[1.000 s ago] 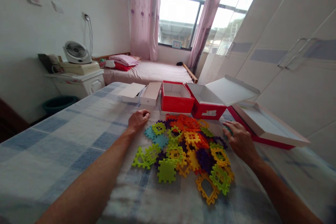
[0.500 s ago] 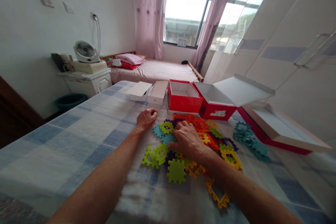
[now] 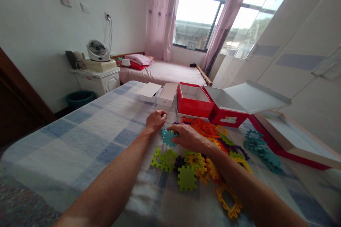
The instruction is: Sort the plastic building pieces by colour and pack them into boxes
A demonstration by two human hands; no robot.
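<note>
My left hand rests on the checked cloth in a loose fist, and no object shows in it. To its right, my right hand reaches over a light blue interlocking plastic tile, its fingers and thumb closed around the tile's right side. Below the hands lie a flat green tile and lighter green window-cut tiles. Orange-red tiles are heaped behind my right wrist. A yellow frame-shaped tile lies near my right forearm. The forearm hides part of the pile.
A red box, an open lidded red box and white boxes line the table's far side. Teal tiles are stacked at right beside a large shallow box. A bed stands beyond.
The light green window tile has gone from the light blue tiles, and one like it now lies lower in the pile. My right hand has shifted to the light blue tile. The view has turned slightly left.
</note>
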